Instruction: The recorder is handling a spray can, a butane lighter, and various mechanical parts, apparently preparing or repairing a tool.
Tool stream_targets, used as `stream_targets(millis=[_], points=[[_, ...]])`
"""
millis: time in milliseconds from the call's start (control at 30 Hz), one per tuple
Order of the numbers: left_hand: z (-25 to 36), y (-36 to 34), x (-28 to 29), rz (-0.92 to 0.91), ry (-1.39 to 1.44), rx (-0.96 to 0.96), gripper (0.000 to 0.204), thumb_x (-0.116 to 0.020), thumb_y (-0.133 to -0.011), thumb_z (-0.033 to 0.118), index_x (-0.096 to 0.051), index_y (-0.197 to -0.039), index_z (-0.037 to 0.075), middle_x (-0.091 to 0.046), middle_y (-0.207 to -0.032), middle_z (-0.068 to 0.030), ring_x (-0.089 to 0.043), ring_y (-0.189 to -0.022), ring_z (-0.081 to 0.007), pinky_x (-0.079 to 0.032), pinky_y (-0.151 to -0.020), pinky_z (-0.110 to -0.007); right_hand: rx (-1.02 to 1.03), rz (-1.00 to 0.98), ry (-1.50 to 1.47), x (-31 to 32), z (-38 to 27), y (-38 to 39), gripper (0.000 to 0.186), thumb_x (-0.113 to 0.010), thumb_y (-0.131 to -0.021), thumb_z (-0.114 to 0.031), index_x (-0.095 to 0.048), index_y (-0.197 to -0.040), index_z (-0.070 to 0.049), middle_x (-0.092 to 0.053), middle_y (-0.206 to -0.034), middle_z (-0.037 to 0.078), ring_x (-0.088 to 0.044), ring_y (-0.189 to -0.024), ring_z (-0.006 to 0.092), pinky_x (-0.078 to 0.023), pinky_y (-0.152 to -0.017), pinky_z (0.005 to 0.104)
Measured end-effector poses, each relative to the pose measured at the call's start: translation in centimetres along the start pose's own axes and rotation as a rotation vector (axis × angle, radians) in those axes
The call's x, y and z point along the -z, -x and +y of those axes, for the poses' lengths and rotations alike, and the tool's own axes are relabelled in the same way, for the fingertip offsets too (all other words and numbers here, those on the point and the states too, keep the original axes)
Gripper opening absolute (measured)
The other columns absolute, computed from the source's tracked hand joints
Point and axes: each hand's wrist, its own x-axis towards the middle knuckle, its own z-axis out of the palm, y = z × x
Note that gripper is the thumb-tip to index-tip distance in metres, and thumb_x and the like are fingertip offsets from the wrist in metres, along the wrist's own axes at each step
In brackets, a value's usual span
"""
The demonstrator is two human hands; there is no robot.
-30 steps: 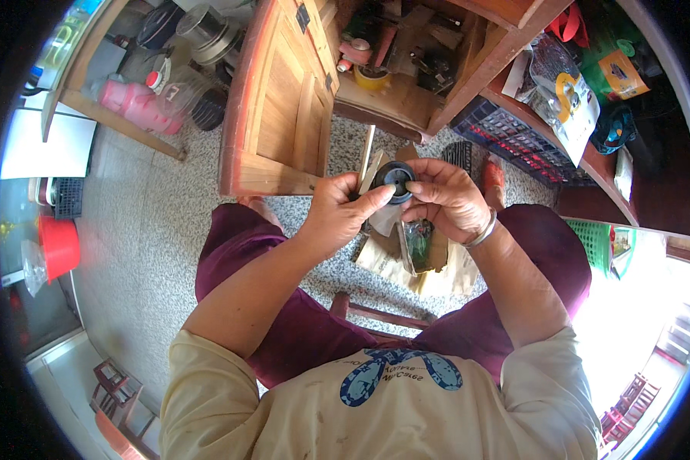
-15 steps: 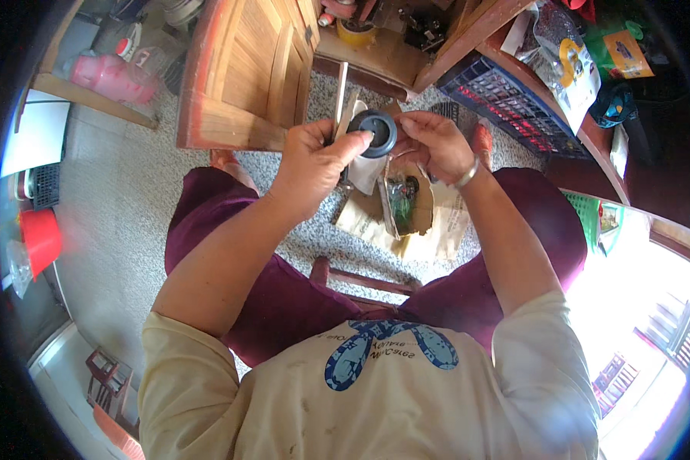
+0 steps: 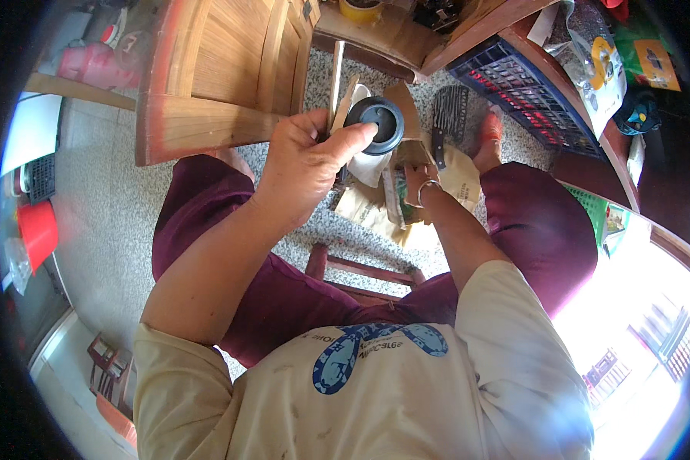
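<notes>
We pinch a black rimmed disc (image 3: 391,120) in our left hand (image 3: 303,157), thumb pressed on its face, above the speckled floor (image 3: 119,172); a pale stick (image 3: 336,77) juts up beside it. Our right hand (image 3: 417,182) dips into an open cardboard box (image 3: 392,201), fingers hidden, so we cannot tell their grip. Uneven thumb pressure could tilt the disc loose; blind groping might tip the box.

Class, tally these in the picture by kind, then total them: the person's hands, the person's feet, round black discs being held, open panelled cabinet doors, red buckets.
Left hand and right hand: 2
Left foot and right foot: 2
Round black disc: 1
Open panelled cabinet door: 1
Red bucket: 1
Total: 7
</notes>
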Motion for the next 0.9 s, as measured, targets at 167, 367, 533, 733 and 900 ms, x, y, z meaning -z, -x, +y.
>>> stream_targets(millis=[167, 367, 533, 733, 900], points=[[0.4, -1.0, -1.2, -0.042, -0.015, -0.011, 0.014, -0.061, -0.075, 0.013, -0.062, -0.080, 0.000, -0.058, -0.067, 0.0016, -0.045, -0.059, -0.0018, -0.034, -0.052, -0.017, 0.081, -0.240, 0.086, -5.3, 1.4, -3.0, 0.056, -0.062, -0.063, -0.032, -0.047, -0.110, -0.007, -0.047, -0.109, 0.018, -0.046, -0.102, 0.0341, -0.035, -0.088, 0.0434], [0.7, -0.5, -0.6, -0.083, 0.054, -0.060, 0.016, -0.060, -0.076, 0.014, -0.061, -0.081, -0.002, -0.059, -0.070, -0.0018, -0.050, -0.062, -0.0040, -0.039, -0.054, -0.019, 0.044, 0.142, -0.548, -3.3, 0.7, 0.6, 0.035, -0.067, -0.059, -0.021, -0.051, -0.087, -0.006, -0.056, -0.083, 0.016, -0.054, -0.084, 0.0314, -0.044, -0.070, 0.0378], [0.5, -0.7, -0.7, -0.039, 0.025, -0.110, 0.016, -0.061, -0.075, 0.018, -0.056, -0.066, 0.006, -0.050, -0.057, 0.0022, -0.042, -0.052, -0.0049, -0.032, -0.050, -0.020, 0.175, 0.463, -0.404, -0.7, 6.4, 0.7, 0.040, -0.069, -0.053, -0.021, -0.055, -0.085, -0.002, -0.058, -0.075, 0.016, -0.058, -0.070, 0.0290, -0.046, -0.063, 0.0373], [0.3, -0.5, 0.1, -0.043, -0.001, -0.104, 0.011, -0.062, -0.074, 0.016, -0.059, -0.073, 0.005, -0.051, -0.059, 0.0035, -0.042, -0.051, -0.0033, -0.032, -0.048, -0.018, 0.023, 0.452, -0.699, 11.6, 9.8, 8.6, 0.031, -0.067, -0.058, -0.014, -0.054, -0.082, 0.001, -0.060, -0.071, 0.014, -0.060, -0.065, 0.0232, -0.048, -0.059, 0.0329], [-0.2, -0.6, -0.1, -0.089, 0.085, -0.042, 0.010, -0.063, -0.074, 0.013, -0.060, -0.077, 0.005, -0.055, -0.062, 0.0030, -0.044, -0.047, -0.0020, -0.032, -0.041, -0.017, 0.218, 0.489, -1.426, 16.6, 10.2, 16.0, 0.026, -0.059, -0.068, -0.009, -0.050, -0.090, 0.002, -0.057, -0.074, 0.009, -0.056, -0.061, 0.0164, -0.046, -0.052, 0.0263]])
